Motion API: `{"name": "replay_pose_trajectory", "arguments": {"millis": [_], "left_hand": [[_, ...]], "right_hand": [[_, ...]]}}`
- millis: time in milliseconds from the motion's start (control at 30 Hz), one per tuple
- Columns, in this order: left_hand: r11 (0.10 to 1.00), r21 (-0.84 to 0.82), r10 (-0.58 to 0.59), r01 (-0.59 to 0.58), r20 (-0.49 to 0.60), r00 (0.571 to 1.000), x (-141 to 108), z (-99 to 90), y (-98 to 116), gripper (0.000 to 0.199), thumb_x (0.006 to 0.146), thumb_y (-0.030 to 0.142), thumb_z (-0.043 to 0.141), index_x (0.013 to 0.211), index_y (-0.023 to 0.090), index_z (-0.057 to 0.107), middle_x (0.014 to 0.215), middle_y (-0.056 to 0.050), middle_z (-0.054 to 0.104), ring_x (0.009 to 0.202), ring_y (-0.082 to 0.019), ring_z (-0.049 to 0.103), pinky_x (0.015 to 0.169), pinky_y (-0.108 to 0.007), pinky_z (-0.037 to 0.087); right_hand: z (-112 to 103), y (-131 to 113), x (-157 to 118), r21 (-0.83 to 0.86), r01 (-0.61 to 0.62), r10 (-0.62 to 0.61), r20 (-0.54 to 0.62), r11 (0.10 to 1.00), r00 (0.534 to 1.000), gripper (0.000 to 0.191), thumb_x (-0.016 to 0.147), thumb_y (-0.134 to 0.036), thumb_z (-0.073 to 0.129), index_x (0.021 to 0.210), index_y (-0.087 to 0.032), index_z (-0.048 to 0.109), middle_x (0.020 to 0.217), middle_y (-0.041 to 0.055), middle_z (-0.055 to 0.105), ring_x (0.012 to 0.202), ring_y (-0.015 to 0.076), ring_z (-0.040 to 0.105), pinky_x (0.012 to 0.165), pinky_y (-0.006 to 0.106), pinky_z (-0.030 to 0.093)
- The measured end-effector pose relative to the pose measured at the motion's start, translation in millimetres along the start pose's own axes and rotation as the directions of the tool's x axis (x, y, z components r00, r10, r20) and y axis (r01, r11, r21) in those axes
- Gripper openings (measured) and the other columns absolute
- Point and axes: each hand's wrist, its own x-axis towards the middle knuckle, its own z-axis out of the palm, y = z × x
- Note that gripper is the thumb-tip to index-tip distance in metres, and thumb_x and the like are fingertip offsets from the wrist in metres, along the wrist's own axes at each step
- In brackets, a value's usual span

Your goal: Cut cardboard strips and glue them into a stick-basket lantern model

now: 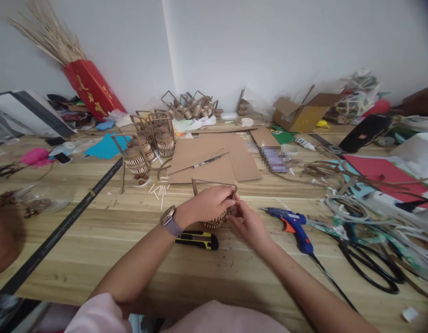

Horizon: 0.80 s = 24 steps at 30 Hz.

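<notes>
A small woven basket (214, 223) with a square brown handle stands on the wooden table in front of me. My left hand (207, 206) lies over its top, fingers closed around the far right side by the handle. The fingers of my right hand (247, 224) pinch at the basket's right side, close to the left fingertips; anything small between them is hidden. Just below the basket lies a yellow and black utility knife (197, 240). To the right of my hands rests a blue glue gun (293, 224), its cord running toward the table's front edge.
Cardboard sheets (214, 157) lie beyond the basket, with a pen (207, 162) on top. Similar baskets (136, 159) stand at the back left near short pale sticks (160, 189). Black-handled scissors (369, 263) and coiled strips (349, 208) crowd the right. Someone else's blurred arm (6, 238) enters at left.
</notes>
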Motion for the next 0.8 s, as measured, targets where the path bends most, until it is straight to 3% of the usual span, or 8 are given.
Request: {"name": "replay_pose_trajectory", "arguments": {"millis": [267,467,800], "left_hand": [[1.000,0.009,0.000,0.000,0.003,1.000,-1.7,-0.8,2.4,0.014,0.098,0.018,0.043,0.096,0.018,0.057,0.101,-0.008,0.066,0.102,-0.023,0.062,0.094,-0.038,0.048],[1.000,0.012,-0.015,0.015,0.015,1.000,-2.5,-1.1,4.1,0.014,0.098,0.017,0.042,0.097,0.017,0.056,0.104,-0.009,0.066,0.103,-0.023,0.062,0.095,-0.038,0.048],[1.000,-0.012,-0.012,0.012,-0.025,1.000,-4.7,1.5,2.5,0.014,0.095,0.017,0.042,0.085,0.020,0.052,0.094,-0.006,0.065,0.096,-0.023,0.063,0.090,-0.037,0.050]], "right_hand": [[-0.7,-6.6,-2.0,-0.027,0.015,-0.015,0.000,1.000,1.000,0.022,0.086,-0.024,0.055,0.107,-0.023,0.052,0.087,0.0049,0.070,0.077,0.0191,0.068,0.071,0.034,0.055],[-1.9,-13.6,-1.8,-0.068,0.019,-0.018,0.012,0.997,1.000,0.027,0.092,-0.029,0.049,0.117,-0.022,0.047,0.090,0.0069,0.073,0.076,0.0193,0.070,0.068,0.032,0.054],[-7.5,-21.9,-2.3,-0.200,0.015,-0.010,0.028,0.980,1.000,0.011,0.092,-0.033,0.046,0.099,-0.025,0.047,0.085,0.0060,0.073,0.073,0.0217,0.070,0.060,0.030,0.048]]}}
